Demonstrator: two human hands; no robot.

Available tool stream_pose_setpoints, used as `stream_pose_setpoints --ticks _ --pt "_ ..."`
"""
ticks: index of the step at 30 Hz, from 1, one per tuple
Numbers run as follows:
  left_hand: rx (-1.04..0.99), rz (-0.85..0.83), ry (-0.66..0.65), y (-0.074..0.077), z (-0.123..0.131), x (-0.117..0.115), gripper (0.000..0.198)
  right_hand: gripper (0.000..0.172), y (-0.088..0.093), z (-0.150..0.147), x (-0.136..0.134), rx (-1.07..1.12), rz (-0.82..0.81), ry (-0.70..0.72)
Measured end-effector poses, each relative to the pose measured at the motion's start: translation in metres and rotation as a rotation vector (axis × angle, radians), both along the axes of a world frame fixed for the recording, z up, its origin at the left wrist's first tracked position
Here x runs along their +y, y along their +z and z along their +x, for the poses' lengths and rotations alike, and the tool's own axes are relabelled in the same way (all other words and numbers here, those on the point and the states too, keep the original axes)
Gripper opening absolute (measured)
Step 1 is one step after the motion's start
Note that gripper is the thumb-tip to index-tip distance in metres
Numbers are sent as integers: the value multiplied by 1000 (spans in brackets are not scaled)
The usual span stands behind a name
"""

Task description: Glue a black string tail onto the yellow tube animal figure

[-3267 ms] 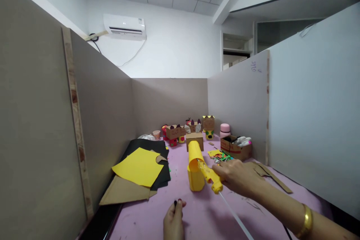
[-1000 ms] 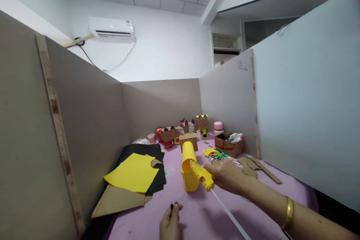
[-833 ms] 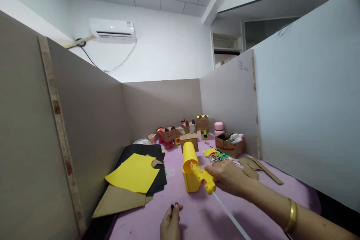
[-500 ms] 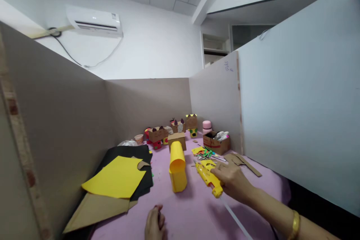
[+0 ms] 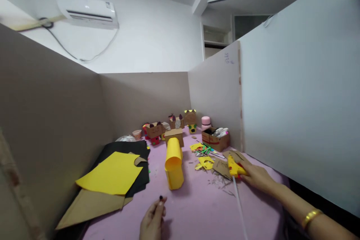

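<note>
My left hand (image 5: 153,219) is closed in a pinch near the table's front edge, with a small dark round piece (image 5: 161,197) at its fingertips. What the piece is I cannot make out. Over at the right, my right hand (image 5: 254,175) grips a yellow hot glue gun (image 5: 234,167), a clear glue stick (image 5: 239,202) trailing from its back end. The gun is over or on brown cardboard scraps (image 5: 222,167); contact is unclear. Between my hands, farther back, stands a yellow paper form (image 5: 174,176) with an open rolled tube on top, touching neither hand.
Yellow sheet (image 5: 112,174), black sheets and cardboard lie at left. Several cardboard-headed figures (image 5: 154,131) stand at the back beside a paper cup (image 5: 137,134). A cardboard box (image 5: 215,140), a pink container (image 5: 206,122) and coloured scraps (image 5: 206,149) are at right. Partitions enclose the table.
My right hand has carried the glue gun to the right, away from the yellow form and over the cardboard scraps. My left hand has risen slightly, bringing the small dark piece into sight.
</note>
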State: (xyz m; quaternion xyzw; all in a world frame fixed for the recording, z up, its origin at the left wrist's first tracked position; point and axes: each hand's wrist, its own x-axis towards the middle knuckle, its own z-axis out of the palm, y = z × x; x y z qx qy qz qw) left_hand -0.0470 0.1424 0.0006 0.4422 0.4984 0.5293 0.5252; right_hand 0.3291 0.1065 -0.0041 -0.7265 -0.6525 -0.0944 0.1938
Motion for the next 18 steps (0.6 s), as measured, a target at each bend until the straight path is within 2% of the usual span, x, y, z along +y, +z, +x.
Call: stream_pose_setpoints --ticks 5,7,9,11,13,14,16,18 --pt "-33 24 -77 26 14 3 49 47 -23 23 5 1 -50 108" --pt "-47 17 -99 35 18 5 43 51 -24 32 5 -53 -30 116" --pt "-64 14 -119 40 22 5 40 48 -14 29 5 -90 -18 75" --pt "-75 7 -149 41 26 6 41 40 7 8 5 -46 82 126" --pt "-60 15 -182 41 30 6 41 32 33 -31 5 96 191 182" --pt "-48 25 -194 42 32 5 39 30 45 -54 5 197 192 261" --pt "-14 39 -224 46 36 3 35 29 67 -103 8 439 68 438" --pt "17 47 -255 53 39 0 31 31 80 -144 14 628 -36 567"
